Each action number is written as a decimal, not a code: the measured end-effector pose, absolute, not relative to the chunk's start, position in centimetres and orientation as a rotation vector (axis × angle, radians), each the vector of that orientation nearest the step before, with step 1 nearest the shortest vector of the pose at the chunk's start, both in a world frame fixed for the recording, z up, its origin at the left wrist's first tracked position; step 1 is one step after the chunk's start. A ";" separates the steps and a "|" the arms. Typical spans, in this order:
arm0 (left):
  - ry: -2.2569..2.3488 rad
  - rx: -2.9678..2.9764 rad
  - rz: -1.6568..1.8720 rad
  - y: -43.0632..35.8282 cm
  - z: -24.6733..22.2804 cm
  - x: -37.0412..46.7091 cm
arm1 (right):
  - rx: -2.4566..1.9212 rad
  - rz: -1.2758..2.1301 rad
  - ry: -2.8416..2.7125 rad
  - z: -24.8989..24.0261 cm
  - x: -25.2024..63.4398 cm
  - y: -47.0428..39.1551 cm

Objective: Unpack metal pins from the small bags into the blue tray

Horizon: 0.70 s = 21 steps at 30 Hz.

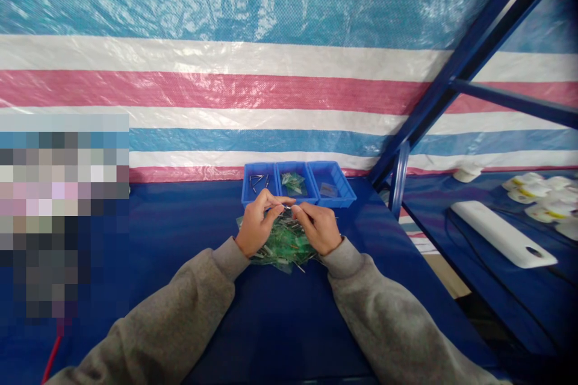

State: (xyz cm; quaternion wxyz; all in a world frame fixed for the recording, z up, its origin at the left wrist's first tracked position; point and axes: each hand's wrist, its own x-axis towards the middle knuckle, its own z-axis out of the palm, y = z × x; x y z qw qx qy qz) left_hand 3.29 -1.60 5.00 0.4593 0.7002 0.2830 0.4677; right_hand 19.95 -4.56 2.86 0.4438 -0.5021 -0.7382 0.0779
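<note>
My left hand (pixel 261 222) and my right hand (pixel 318 225) meet over a loose pile of small green-tinted clear bags and thin metal parts (pixel 289 243). Both are closed in a pinch, fingertips almost touching. Between them a small shiny piece (pixel 287 208) shows; its kind is too small to make out. Just beyond the hands stand three blue bins side by side. Several thin metal pins or screws lie in the left bin (pixel 246 185). Green bagged parts (pixel 292 183) are in the middle bin, and a small clear bag (pixel 328 190) is in the right bin (pixel 345 194).
A blue tabletop (pixel 189 216) lies under everything, with a striped plastic sheet (pixel 253 60) behind it. To the right rises a blue metal frame (pixel 428 111). Beyond it a second table carries a long white device (pixel 503 234), dark cables and several white rolls (pixel 526 187). The left side is pixelated.
</note>
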 end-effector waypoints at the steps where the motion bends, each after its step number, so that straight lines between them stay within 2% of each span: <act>1: 0.712 1.741 1.162 -1.6 5.1 3.2 | -1.259 0.179 -1.811 2.8 20.0 -4.6; 13: 0.935 2.256 1.139 -0.6 5.8 2.1 | -1.270 0.144 -1.742 3.1 20.2 -4.7; 21: 0.880 2.484 1.158 -0.6 5.9 2.2 | -1.260 0.134 -1.733 3.4 20.1 -4.7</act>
